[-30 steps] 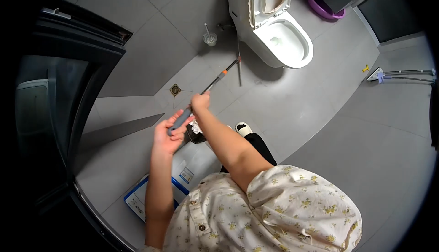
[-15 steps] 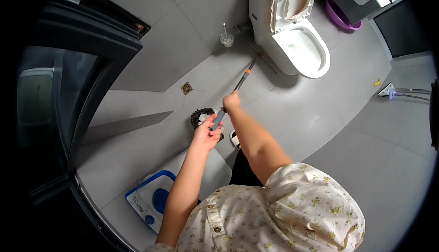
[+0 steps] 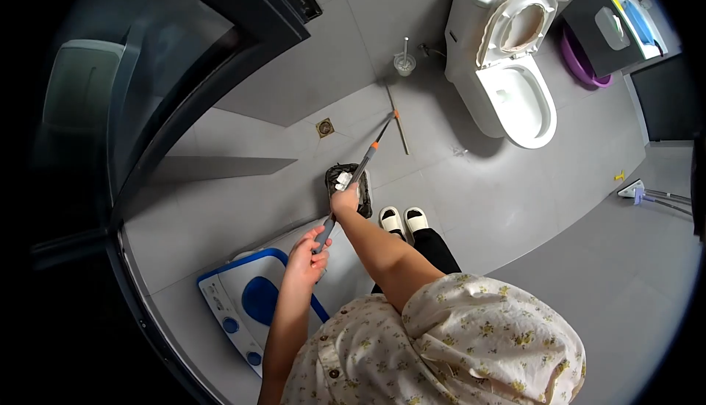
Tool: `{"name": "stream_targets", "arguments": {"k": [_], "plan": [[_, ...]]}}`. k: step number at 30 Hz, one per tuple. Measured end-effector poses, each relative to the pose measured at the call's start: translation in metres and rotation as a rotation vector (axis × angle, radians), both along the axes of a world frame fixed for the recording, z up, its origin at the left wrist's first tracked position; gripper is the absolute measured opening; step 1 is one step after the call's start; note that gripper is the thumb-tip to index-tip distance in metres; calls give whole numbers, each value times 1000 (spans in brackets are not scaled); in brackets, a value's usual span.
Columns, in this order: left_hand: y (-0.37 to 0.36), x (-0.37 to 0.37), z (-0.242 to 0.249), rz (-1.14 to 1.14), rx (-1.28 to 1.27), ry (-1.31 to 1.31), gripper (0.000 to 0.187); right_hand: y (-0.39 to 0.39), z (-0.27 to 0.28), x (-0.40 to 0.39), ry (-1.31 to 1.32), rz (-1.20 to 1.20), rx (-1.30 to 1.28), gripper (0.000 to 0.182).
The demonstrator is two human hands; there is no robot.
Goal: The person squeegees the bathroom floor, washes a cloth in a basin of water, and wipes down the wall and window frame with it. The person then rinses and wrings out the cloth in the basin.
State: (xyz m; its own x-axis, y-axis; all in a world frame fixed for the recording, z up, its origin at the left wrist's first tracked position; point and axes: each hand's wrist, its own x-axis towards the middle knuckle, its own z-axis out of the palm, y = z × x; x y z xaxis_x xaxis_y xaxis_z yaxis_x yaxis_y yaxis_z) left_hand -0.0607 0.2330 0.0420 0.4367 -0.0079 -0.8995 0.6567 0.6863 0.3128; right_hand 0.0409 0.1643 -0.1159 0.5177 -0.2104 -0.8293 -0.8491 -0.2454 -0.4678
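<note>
The toilet [image 3: 466,81] is glossy, smooth white ceramic. Matt grey tiles cover the floor [image 3: 507,206]; the drain [image 3: 325,128] looks like metal. The basin [image 3: 576,63] is smooth plastic, the shirt [image 3: 471,331] printed cloth, the bin liner [image 3: 331,180] shiny, crinkled plastic.

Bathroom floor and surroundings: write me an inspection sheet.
Surface: grey tiled floor, whitish marks near the toilet; wetness cannot be told
Job's things: long-handled floor tool, its thin head on the tiles
Clutter: black-lined bin holding white waste; small yellow item
Hands: left hand on the grip end, right hand further down the handle
Cables: nothing seen for certain
Surroundings: floor drain, purple basin, blue-and-white item beside the left forearm
</note>
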Motion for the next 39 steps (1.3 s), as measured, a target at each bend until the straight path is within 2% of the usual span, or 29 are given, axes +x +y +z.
{"name": "stream_targets", "arguments": {"k": [3,7,10,11,13,14,16,18,20,22,24,26,28,30,33,36,37,38,39], "plan": [[-9,-19,7,46,-25,-9,38,-5,9,-13,33,134,-20,60],[-28,-25,18,81,-17,-27,38,-15,13,-21,17,158,-28,57],[-46,-25,31,96,-50,-62,37,-29,16,-26,-51,220,-4,52],[-53,-24,39,102,-53,-64,37,-36,23,-28,-98,165,13,46],[-66,-22,55,-12,-15,-93,37,-42,29,-31,-128,-19,106,31],[-70,-22,61,-4,-14,-94,37,-53,28,-37,-104,-130,246,29],[-77,-23,70,-225,-7,-126,37,-68,18,-45,-87,-246,323,31],[-85,-22,74,-275,-16,-118,39,-94,33,-53,-47,-361,342,33],[-92,-19,75,-493,-49,-170,39,-121,45,-62,-36,-452,344,31],[-98,-14,69,-549,-77,-158,41,-148,51,-69,30,-499,315,31],[-104,-5,61,-723,-116,-116,42,-170,57,-77,72,-612,259,32],[-114,7,49,-780,-118,-90,43,-188,3,-96,11,-625,121,33],[-130,19,28,-917,-116,-107,43,-209,-19,-103,85,-738,2,33],[-155,29,6,-1061,-57,-189,40,-234,-1,-99,25,-961,101,25],[-178,34,-39,-1234,57,-319,32,-257,-34,-107,10,-1102,39,19],[-169,40,-56,-1266,140,-345,28,-255,-32,-94,124,-1056,93,20],[-161,53,-36,-1331,277,-454,28,-241,-37,-86,129,-1032,103,20],[-140,52,-75,-1309,345,-637,29,-228,-41,-77,135,-1008,113,21],[-125,69,-51,-1343,407,-558,31,-210,-39,-65,132,-982,131,19]]}}
